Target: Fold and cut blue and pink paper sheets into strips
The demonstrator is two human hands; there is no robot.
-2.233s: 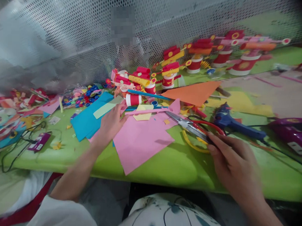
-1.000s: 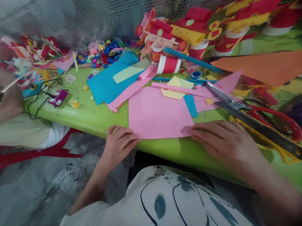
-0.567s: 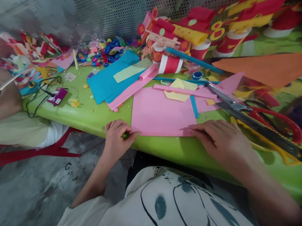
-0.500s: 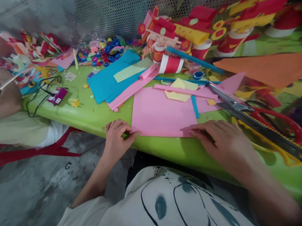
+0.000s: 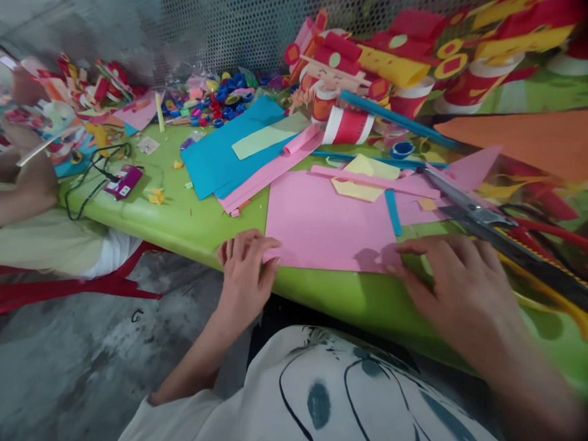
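Note:
A pink sheet of paper (image 5: 328,225) lies on the green table (image 5: 172,216) before me, its near edge along the table's front. My left hand (image 5: 250,261) pinches the sheet's near left corner, which curls up a little between thumb and fingers. At the near right corner, my right hand (image 5: 452,278) holds the paper between thumb and index finger, the corner slightly raised. Pale yellow paper pieces (image 5: 365,178) and a thin pink strip (image 5: 370,181) overlap the sheet's far edge. A narrow blue strip (image 5: 394,213) rests at its right side.
Large scissors (image 5: 483,213) with red handles and a black-bladed tool lie right of my right hand. Blue sheets (image 5: 213,159), a tipped red-and-white paper cup (image 5: 348,126) and paper figures stand behind. At left are a purple box (image 5: 123,182) with a cord and another person's arm (image 5: 17,193).
Both near corners of the pink sheet have lifted and curled slightly in my fingers. The whole view has shifted, so the table contents appear farther right.

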